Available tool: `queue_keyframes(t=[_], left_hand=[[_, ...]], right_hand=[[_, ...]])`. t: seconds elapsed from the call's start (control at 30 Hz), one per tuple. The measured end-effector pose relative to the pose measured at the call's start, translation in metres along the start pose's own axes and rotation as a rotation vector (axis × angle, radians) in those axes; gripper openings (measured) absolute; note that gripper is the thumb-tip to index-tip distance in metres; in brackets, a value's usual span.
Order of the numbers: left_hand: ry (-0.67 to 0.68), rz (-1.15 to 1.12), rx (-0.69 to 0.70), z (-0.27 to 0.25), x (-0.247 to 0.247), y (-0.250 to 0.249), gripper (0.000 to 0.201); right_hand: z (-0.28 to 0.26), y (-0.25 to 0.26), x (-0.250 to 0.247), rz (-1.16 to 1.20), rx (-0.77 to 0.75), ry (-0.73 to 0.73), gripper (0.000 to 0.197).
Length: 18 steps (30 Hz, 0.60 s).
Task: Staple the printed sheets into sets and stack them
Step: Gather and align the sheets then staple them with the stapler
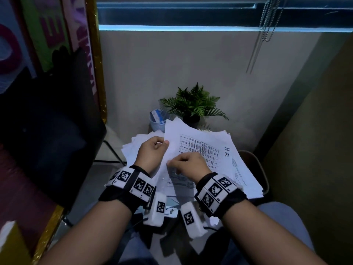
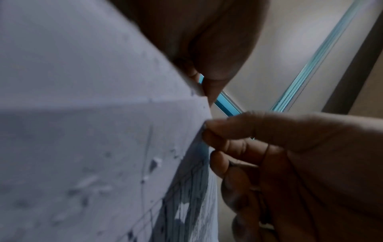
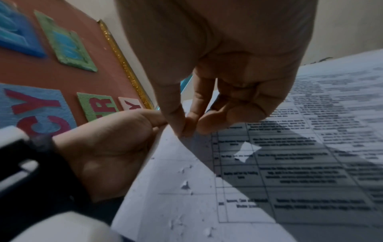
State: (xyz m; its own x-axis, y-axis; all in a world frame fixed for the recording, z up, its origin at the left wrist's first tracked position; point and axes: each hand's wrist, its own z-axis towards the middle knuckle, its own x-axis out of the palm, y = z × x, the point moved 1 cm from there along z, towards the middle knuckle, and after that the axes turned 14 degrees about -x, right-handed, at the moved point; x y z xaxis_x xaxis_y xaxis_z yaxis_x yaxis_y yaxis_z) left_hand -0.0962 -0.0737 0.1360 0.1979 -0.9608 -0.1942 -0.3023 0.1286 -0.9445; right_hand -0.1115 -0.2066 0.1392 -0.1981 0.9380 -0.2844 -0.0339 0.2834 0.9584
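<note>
A loose pile of printed sheets (image 1: 240,169) covers a small round table (image 1: 257,165). Above it both hands lift a sheet with a printed table (image 1: 193,148) by its near left edge. My left hand (image 1: 163,143) pinches that edge between thumb and fingers. Just below, my right hand (image 1: 172,165) pinches the same sheet. The left wrist view shows the left hand (image 2: 205,91) and right hand (image 2: 207,132) both nipping the sheet (image 2: 93,114). Seen from the right wrist, the right hand (image 3: 185,131) grips a corner of the sheet (image 3: 176,180), which has small tear marks. No stapler shows.
A potted fern (image 1: 193,106) and a clear cup of cards (image 1: 157,119) stand behind the pile, against the wall. A black chair (image 1: 47,131) and a board of coloured letters (image 1: 47,25) fill the left. Blind cords (image 1: 267,20) hang at the top right.
</note>
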Motion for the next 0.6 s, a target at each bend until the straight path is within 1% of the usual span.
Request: queue_keyframes(t=[0.07, 0.13, 0.2, 0.27, 0.33, 0.4, 0.47, 0.6], left_hand=[[0.098, -0.038, -0.043, -0.004, -0.002, 0.001, 0.014], [0.152, 0.054, -0.036, -0.008, -0.007, 0.004, 0.015], [0.151, 0.141, -0.012, -0.011, -0.011, 0.007, 0.014], [0.14, 0.158, 0.004, -0.011, -0.012, 0.008, 0.013], [0.131, 0.155, 0.008, -0.01, -0.014, 0.007, 0.008], [0.13, 0.155, 0.007, -0.008, -0.014, 0.007, 0.008], [0.124, 0.166, 0.028, -0.009, -0.013, 0.004, 0.009], [0.119, 0.188, 0.05, -0.011, -0.011, 0.0, 0.01]], right_hand=[[-0.001, -0.001, -0.002, 0.043, -0.025, -0.04, 0.007], [-0.002, -0.003, -0.005, 0.057, -0.058, -0.072, 0.005], [-0.003, -0.006, -0.005, 0.064, -0.062, -0.071, 0.004], [-0.003, -0.009, -0.004, 0.067, -0.045, -0.071, 0.006], [-0.002, -0.01, -0.003, 0.072, -0.045, -0.1, 0.003], [0.001, -0.009, -0.002, 0.051, -0.066, -0.124, 0.012], [0.004, -0.007, -0.003, 0.007, -0.094, -0.118, 0.016], [0.006, -0.004, -0.003, -0.014, -0.145, -0.11, 0.014]])
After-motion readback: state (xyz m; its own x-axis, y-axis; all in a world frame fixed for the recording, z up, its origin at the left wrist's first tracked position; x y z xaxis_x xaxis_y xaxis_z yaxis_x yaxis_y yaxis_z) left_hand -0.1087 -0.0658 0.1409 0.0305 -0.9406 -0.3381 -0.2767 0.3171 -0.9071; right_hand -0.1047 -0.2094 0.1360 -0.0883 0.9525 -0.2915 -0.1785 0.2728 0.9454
